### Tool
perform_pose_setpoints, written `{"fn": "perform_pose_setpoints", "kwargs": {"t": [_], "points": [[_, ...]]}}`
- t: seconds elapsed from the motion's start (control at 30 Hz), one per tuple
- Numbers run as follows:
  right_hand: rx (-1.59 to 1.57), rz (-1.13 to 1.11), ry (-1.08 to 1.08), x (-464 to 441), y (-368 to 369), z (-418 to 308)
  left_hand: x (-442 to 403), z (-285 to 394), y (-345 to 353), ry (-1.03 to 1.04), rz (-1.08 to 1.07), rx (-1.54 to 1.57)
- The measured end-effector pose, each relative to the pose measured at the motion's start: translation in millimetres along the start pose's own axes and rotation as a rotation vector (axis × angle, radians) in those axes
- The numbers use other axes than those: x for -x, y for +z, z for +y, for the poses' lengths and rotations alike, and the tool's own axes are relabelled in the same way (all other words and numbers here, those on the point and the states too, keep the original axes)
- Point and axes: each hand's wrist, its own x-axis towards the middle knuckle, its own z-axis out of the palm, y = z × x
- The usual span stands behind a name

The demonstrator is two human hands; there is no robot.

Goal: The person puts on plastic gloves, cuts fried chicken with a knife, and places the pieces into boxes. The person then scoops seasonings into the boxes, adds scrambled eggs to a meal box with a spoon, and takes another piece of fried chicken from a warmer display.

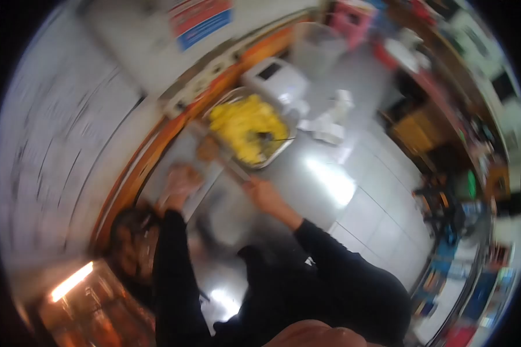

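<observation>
My right hand (266, 195) is closed round the handle of a long, broad-bladed knife (230, 163), whose blade points up and left. A small brown piece of food (207, 149) lies by the blade; whether they touch is blurred. My left hand (182, 179) rests low over a pale board (205, 188), fingers curled, with something brownish at them that I cannot make out. Just beyond the knife stands a metal tray (285, 148) heaped with yellow food (246, 124), and a dark utensil (265, 137) sits in it.
A white scale-like device (276, 81) and crumpled white paper (330, 124) are on the steel counter (295, 173). Behind them stands a clear bin (315, 49). Beside my left arm is a dark pot-like container (134, 240), with a lit glass case (98, 306) nearer.
</observation>
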Motion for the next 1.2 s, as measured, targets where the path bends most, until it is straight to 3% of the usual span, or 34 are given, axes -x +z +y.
{"fn": "perform_pose_setpoints", "kwargs": {"t": [0.1,0.13,0.23,0.33,0.4,0.53,0.6,0.63,0.7,0.8,0.93,1.13,1.2], "points": [[0.000,-0.016,0.018,-0.7,0.8,-4.9,1.3,-21.4,16.0,0.107,0.298,-0.015],[0.004,-0.022,0.012,-1.3,1.7,-7.0,1.1,-23.8,11.8,0.025,0.167,0.041],[0.034,-0.042,-0.015,-7.4,3.8,-20.1,2.4,-47.2,32.2,-0.080,0.246,0.069],[0.107,-0.087,-0.006,-10.9,11.4,-36.6,11.3,-56.9,6.4,-0.183,0.077,0.200],[0.196,-0.124,-0.011,-14.4,23.0,-46.3,16.8,-71.0,-5.1,-0.230,0.399,0.375],[0.455,-0.284,0.018,-28.7,56.2,-80.5,43.3,-73.9,-51.6,-0.273,0.520,0.709],[0.495,-0.317,0.003,-36.0,75.0,-88.7,39.6,-77.2,-51.0,-0.146,0.348,0.340],[0.534,-0.344,-0.008,-39.8,82.3,-89.9,38.3,-75.4,-49.5,-0.151,0.353,0.341],[0.567,-0.354,-0.018,-45.2,92.0,-88.5,36.0,-69.1,-44.8,0.070,0.230,0.036],[0.625,-0.360,-0.019,-48.1,103.6,-79.6,12.4,-88.3,1.5,0.111,0.070,-0.085],[0.633,-0.363,-0.001,-49.4,106.2,-77.2,9.7,-94.2,23.0,0.133,0.111,0.003],[0.525,-0.337,0.048,-67.0,141.2,-63.9,-19.0,-106.4,38.1,0.055,0.179,-0.100],[0.540,-0.329,0.060,-68.8,138.6,-66.4,-18.7,-105.0,20.1,0.056,0.054,-0.194]]}}
